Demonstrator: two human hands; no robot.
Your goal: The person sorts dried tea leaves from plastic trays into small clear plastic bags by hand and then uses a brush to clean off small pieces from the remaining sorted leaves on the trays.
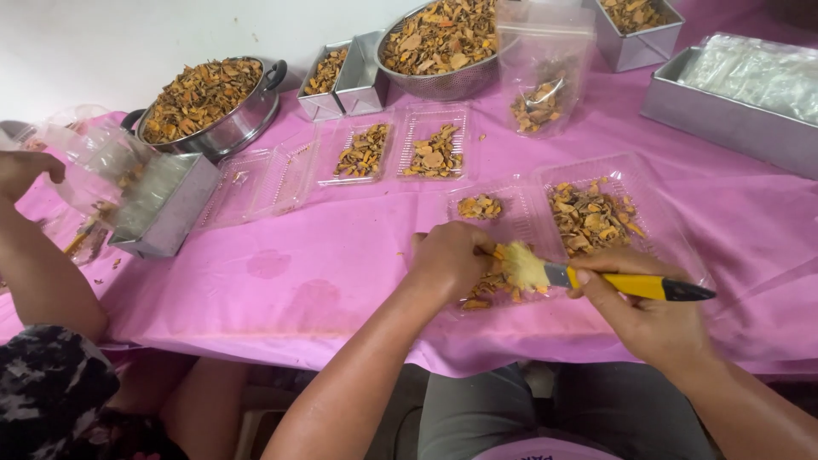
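We worked at a table spread with a pink cloth (341,264), blotched with a few damp patches near its front edge, and a pale wall ran behind it along the top left of the frame. The cloth's near edge crossed the lower middle of the picture, just above our knees.

Open cloth lay left of centre, between our left hand (450,258) and a co-worker's arm (38,273) at the left edge. The far side was crowded: a steel pot (213,106) and a steel bowl (439,43) heaped with dried orange-brown slices, small metal tins (341,77), a standing clear bag (541,77), and a long metal tray (733,119) at the upper right. Several clear plastic boxes (400,153) sat in the middle, some part filled.

Our left hand was curled shut over a few slices at the front of an open clear clamshell (588,213), low in the centre of the frame. Our right hand (656,319) was clamped round the handle of a brush (596,279) with a yellow grip and black tip. The brush lay almost level across the picture, its long axis running left to right, pale bristles pointing left and touching the left hand, the black end pointing right.

The co-worker's hand (25,170) at the upper left held a clear bag (94,170) over a metal tin (166,209).
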